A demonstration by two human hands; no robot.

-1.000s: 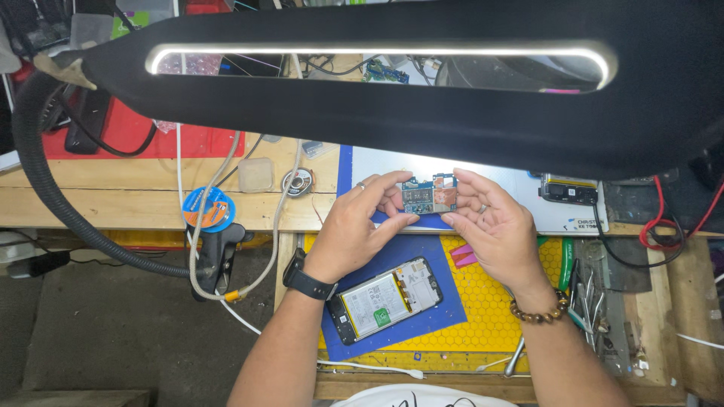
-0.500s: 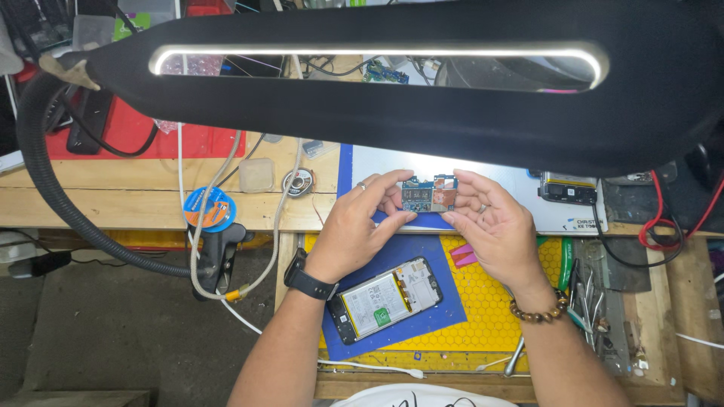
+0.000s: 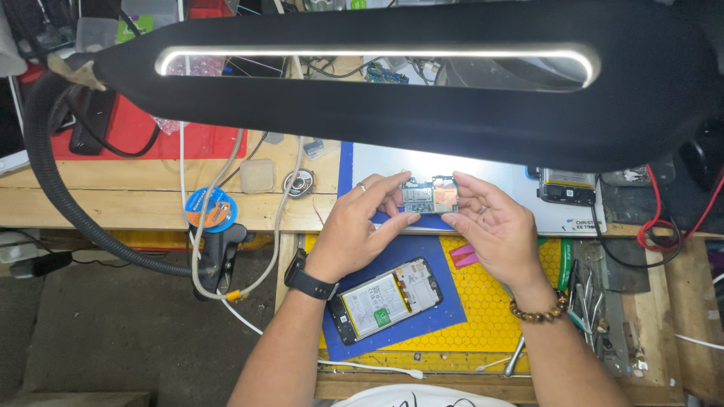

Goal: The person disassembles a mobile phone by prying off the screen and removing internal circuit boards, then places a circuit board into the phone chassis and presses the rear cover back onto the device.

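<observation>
Between my two sets of fingertips, under the lamp head (image 3: 392,83), I pinch the small circuit board (image 3: 429,197) by its edges, left hand (image 3: 360,226) and right hand (image 3: 494,230), above the opened phone (image 3: 385,299), keeping its face lit.

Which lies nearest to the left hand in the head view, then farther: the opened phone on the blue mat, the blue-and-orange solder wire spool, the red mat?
1. Opened phone on the blue mat, just below the left hand.
2. Blue-and-orange solder wire spool, to its left on the bench edge.
3. Red mat, far upper left.
</observation>
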